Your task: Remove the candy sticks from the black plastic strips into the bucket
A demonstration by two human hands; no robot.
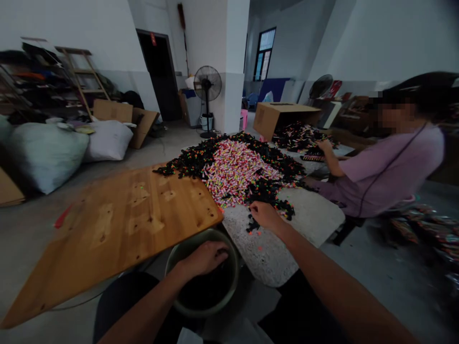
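Note:
My left hand is over the mouth of a round bucket, its fingers curled round something dark that I cannot make out. The inside of the bucket is dark and its contents are unclear. At the near edge of the heap, my right hand has its fingers bent together by a few small black pieces. What it pinches, if anything, is hidden. Beyond it lies a large pile of small pink-and-white tubes with yellow-green ends, ringed by black pieces with orange and green tips.
A wooden board lies left of the bucket; a grey speckled tabletop is at right. A co-worker in a pink shirt sits at right, handling pieces near a cardboard box. Behind stand a fan and stuffed sacks.

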